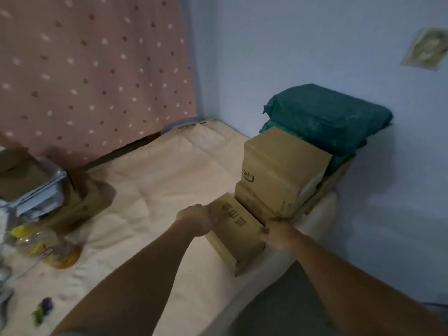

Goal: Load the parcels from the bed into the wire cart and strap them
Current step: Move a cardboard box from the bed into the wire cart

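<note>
a matte, oblong cardboard box (234, 230) with printed characters sits at the bed (157, 180) edge, clasped between both hands: left hand (196, 219) curled over its far-left corner, right hand (276, 232) pinching its right edge. just beyond the grip, stacked cartons (281, 175) and crinkly green plastic parcels (324, 115).

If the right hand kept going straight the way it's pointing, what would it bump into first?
Probably the stacked cardboard boxes just beyond it. The right hand already grips the near box at its far right corner, pointing toward that stack, though the blurry picture makes depth uncertain.
</note>
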